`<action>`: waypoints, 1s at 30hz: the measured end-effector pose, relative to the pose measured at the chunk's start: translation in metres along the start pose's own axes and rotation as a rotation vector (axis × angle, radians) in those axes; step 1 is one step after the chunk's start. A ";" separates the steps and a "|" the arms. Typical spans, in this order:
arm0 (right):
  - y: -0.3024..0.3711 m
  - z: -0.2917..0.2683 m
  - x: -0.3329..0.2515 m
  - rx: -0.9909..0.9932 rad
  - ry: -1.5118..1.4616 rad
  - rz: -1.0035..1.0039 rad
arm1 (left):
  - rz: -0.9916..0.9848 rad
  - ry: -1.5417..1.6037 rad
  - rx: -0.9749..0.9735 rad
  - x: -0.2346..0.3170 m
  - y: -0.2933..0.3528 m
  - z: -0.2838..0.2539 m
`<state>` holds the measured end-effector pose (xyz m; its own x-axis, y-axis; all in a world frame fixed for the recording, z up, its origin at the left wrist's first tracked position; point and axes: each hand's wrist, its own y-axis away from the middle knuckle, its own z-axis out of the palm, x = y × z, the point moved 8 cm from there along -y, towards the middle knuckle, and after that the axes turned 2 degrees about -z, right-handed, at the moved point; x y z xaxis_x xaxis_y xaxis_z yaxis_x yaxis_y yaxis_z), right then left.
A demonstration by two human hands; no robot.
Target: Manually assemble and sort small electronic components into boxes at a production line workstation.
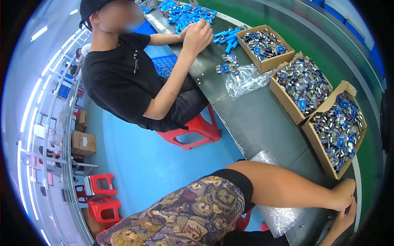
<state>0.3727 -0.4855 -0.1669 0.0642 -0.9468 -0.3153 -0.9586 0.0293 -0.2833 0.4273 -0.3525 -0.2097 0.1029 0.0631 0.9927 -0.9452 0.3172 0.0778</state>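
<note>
My left arm, in a patterned sleeve, reaches across to the right side of the bench. My left hand (344, 194) is closed, its fingers bent down and partly hidden. My right hand (344, 221) comes up from the lower edge and meets it, fingers drawn together at the left hand's fingertips. Whatever they pinch is too small or too hidden to make out. Just beyond my hands stands a cardboard box (325, 152) full of small blue circuit boards with metal connectors (338, 127). A small metal piece (302, 226) lies on the bench near my right forearm.
Two more cardboard boxes (283, 95) (266, 64) of similar parts line the bench (262, 123). Bubble wrap (281, 217) lies under my left arm, a clear plastic bag (246, 80) farther off. A co-worker (123, 78) sits at left, near blue cylindrical pieces (186, 16).
</note>
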 end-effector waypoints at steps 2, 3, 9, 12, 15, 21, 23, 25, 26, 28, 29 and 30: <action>0.001 -0.003 -0.005 -0.005 -0.075 -0.049 | -0.019 -0.004 -0.017 -0.002 0.000 0.004; 0.000 -0.002 -0.006 -0.007 -0.076 -0.052 | 0.032 0.004 0.049 0.000 -0.001 0.001; -0.013 0.001 -0.019 0.123 -0.273 -0.059 | 0.177 0.081 0.030 0.014 -0.011 -0.009; -0.018 0.000 0.084 -0.164 -0.401 0.038 | 0.218 0.296 0.171 0.032 -0.001 -0.018; -0.018 -0.015 0.093 0.027 -0.417 0.092 | 0.123 0.355 0.070 0.040 0.004 -0.026; -0.019 -0.005 0.029 0.094 -0.626 0.072 | 0.084 0.326 0.077 0.013 -0.007 -0.012; -0.014 -0.002 0.029 0.059 -0.632 0.081 | 0.055 0.371 0.072 0.011 -0.006 -0.009; -0.012 -0.003 0.029 0.065 -0.594 0.026 | 0.072 0.370 0.076 0.011 -0.010 -0.003; -0.010 0.003 0.031 0.067 -0.566 -0.009 | 0.066 0.354 0.093 0.013 -0.010 -0.007; -0.007 0.009 0.048 0.064 -0.607 0.037 | -0.058 0.432 0.015 0.017 -0.004 -0.006; -0.007 0.012 0.052 0.062 -0.654 0.071 | -0.054 0.434 0.022 0.013 -0.005 -0.005; -0.009 0.013 0.048 0.054 -0.657 0.061 | 0.022 0.386 0.072 0.010 -0.007 -0.004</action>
<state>0.3876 -0.5267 -0.1911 0.1826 -0.5507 -0.8145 -0.9517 0.1091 -0.2871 0.4361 -0.3503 -0.2004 0.1784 0.4246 0.8876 -0.9663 0.2459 0.0766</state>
